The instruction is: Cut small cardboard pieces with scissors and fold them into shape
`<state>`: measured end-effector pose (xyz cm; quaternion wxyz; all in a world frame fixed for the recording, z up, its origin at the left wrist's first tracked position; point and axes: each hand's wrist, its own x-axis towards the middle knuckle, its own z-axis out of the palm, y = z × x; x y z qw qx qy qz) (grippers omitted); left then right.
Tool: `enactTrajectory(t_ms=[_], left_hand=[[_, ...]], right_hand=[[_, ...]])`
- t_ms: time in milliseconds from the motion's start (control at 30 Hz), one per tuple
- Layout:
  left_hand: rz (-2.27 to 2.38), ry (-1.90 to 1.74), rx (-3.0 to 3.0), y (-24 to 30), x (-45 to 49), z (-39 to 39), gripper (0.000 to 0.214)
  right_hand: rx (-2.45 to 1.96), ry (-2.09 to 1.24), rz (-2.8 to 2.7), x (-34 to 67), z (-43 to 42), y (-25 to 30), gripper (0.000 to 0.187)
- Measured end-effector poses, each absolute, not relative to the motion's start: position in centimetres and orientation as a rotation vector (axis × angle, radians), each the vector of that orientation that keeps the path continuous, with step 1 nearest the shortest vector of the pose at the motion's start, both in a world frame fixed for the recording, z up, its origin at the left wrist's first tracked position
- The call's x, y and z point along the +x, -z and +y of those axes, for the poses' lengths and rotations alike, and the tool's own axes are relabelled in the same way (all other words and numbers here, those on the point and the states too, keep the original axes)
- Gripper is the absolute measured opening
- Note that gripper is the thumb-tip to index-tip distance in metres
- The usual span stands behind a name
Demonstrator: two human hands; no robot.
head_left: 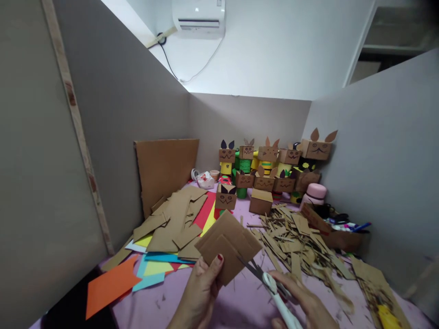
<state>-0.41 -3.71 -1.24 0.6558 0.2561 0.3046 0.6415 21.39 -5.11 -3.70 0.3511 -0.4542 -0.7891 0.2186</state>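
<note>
My left hand [200,292] is closed on a fan of several brown cardboard squares [228,244], held up over the pink table [236,306]. My right hand [303,301] grips white-handled scissors [274,288]. Their dark blades point up-left and meet the lower right edge of the cardboard squares. Both hands sit at the bottom middle of the view.
Cardboard strips and offcuts [295,242] pile up to the right. Cut cardboard pieces [174,221] and coloured paper sheets [109,283] lie left. Cardboard box-head figures [270,167] stand at the back, with a pink bottle [314,194] and a pen tray [338,228]. Grey partition walls enclose the desk.
</note>
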Motion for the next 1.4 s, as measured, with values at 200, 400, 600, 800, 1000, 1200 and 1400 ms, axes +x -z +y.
enactTrajectory(t_ms=[200,400,600,800,1000,1200,1400], left_hand=[[0.718,-1.432,0.643,1.0,0.5,-4.3,0.061],[0.764,-1.428,0.650,0.8,0.7,-4.3,0.052],[0.747,-1.380,0.616,1.4,0.7,-4.0,0.055],[0.699,-1.337,0.647,2.0,0.8,-3.9,0.056],[0.675,-1.318,0.700,1.9,0.7,-4.1,0.055],[0.689,-1.357,0.642,1.7,0.8,-4.2,0.061],[0.697,-1.352,0.685,1.5,0.7,-4.2,0.059]], right_hand=[[-1.193,-0.598,-1.989,21.5,-5.9,4.2,0.056],[-1.175,-0.601,-1.962,21.5,-6.0,4.0,0.056],[-1.175,-0.592,-1.970,21.6,-5.9,3.7,0.055],[-1.173,-0.561,-1.978,21.7,-5.7,4.4,0.056],[-1.183,-0.547,-2.010,21.9,-6.0,4.2,0.056],[-1.183,-0.528,-2.000,21.9,-6.0,3.5,0.057],[-1.218,-0.578,-2.001,21.9,-6.2,3.5,0.058]])
